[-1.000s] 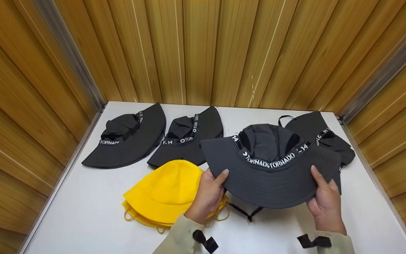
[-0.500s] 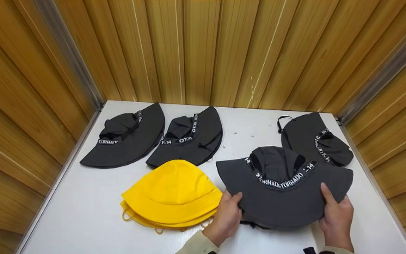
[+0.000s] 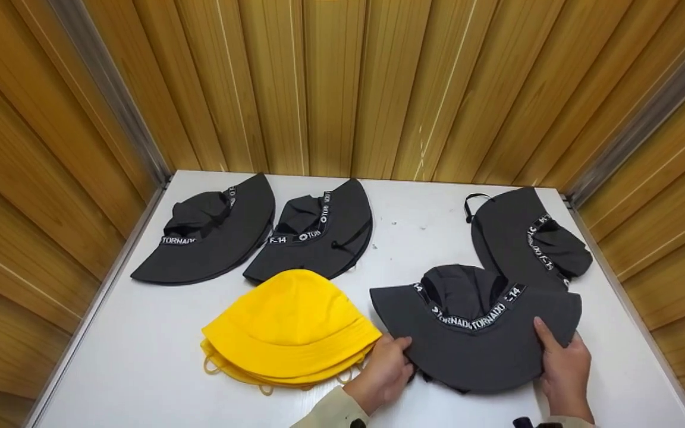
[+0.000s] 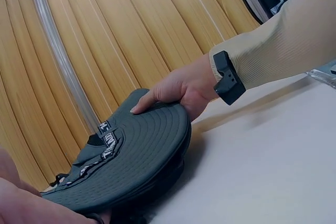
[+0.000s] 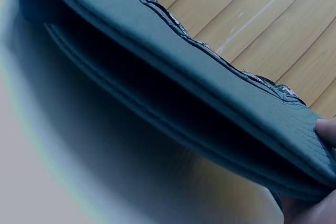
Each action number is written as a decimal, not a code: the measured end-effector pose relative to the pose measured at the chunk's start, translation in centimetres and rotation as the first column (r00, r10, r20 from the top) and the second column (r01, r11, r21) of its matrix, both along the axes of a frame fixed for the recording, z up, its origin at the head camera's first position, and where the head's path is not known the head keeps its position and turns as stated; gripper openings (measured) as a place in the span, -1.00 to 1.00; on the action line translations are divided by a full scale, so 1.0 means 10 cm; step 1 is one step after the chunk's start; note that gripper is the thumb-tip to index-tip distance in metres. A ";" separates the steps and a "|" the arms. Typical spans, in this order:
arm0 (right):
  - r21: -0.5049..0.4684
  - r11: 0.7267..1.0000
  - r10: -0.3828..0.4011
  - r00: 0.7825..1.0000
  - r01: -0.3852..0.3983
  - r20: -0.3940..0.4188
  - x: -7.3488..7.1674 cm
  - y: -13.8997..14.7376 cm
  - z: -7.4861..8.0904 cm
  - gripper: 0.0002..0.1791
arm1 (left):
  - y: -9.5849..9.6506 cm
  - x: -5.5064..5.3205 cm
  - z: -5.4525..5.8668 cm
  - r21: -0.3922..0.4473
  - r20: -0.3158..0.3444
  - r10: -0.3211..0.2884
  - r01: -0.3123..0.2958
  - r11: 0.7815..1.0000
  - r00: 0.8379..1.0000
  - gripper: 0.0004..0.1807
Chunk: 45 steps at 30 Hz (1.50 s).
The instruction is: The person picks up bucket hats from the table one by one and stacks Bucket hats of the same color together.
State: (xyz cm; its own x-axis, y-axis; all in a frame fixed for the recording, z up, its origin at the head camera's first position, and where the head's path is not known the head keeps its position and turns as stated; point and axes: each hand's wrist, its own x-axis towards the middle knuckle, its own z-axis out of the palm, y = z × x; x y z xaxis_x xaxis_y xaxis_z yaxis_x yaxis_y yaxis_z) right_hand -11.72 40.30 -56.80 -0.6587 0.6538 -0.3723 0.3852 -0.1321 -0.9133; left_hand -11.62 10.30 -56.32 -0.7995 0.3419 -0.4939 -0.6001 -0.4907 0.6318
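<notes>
A dark grey bucket hat (image 3: 473, 356) with a "TORNADO" band lies folded between my hands, low over the white table. My left hand (image 3: 383, 373) pinches its brim at the left, thumb on top, and my right hand (image 3: 565, 373) grips the right side the same way. In the left wrist view the right hand (image 4: 181, 90) shows thumb-up on the brim. The right wrist view shows a gap between the folded hat's brim layers (image 5: 173, 93). Just left of my left hand sits a stack of yellow bucket hats (image 3: 295, 321) with cord loops along the edge.
Two folded dark hats, one at the far left (image 3: 229, 255) and one beside it (image 3: 342, 238), lie along the back of the white table (image 3: 116, 351). Another dark hat (image 3: 503, 232) with a cord lies at the back right. Wood-patterned walls (image 3: 330, 89) enclose the table.
Both hands have brought the held dark hat down and toward the front of the table. The back-right hat is now less covered. The yellow stack has stayed in place.
</notes>
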 end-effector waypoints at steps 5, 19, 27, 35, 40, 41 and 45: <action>0.184 0.979 0.066 0.989 -0.090 0.130 -0.03 0.03 -0.07 0.10 | -0.02 0.00 -0.01 0.021 0.005 -0.019 0.019 1.000 1.000 -0.26; 0.390 0.854 0.221 0.918 -0.345 0.329 0.02 0.16 0.09 0.14 | -0.32 0.17 0.28 -0.050 -0.115 -0.177 0.172 0.984 0.977 -0.14; 0.436 0.772 0.290 0.868 -0.461 0.403 0.00 0.25 0.22 0.14 | -0.45 0.32 0.50 -0.204 -0.114 -0.306 0.279 0.938 0.945 -0.09; 0.527 0.634 0.318 0.812 -0.566 0.489 -0.16 0.33 0.45 0.04 | -0.32 0.17 0.54 -0.855 -0.383 -0.785 0.134 0.501 0.486 -0.47; 0.559 0.569 0.317 0.788 -0.603 0.528 -0.39 0.46 0.58 0.01 | -0.08 0.08 0.42 -0.979 -0.200 -0.932 -0.103 0.177 0.301 -0.44; 0.562 0.561 0.323 0.786 -0.607 0.527 -0.45 0.49 0.58 0.00 | -0.03 0.07 0.38 -0.984 -0.161 -0.944 -0.116 0.132 0.290 -0.43; 0.559 0.554 0.343 0.781 -0.617 0.522 -0.65 0.66 0.54 -0.05 | 0.10 0.05 0.28 -0.997 -0.038 -0.959 -0.082 0.016 0.279 -0.39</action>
State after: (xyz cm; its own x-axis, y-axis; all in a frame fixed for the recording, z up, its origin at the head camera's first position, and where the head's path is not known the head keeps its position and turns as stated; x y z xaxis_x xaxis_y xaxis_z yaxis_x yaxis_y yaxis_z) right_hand -18.25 46.91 -51.43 -0.8815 0.4186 -0.2187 0.4714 0.7518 -0.4610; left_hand -11.09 11.25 -53.57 -0.7237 0.6335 -0.2737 0.4772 0.7459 0.4648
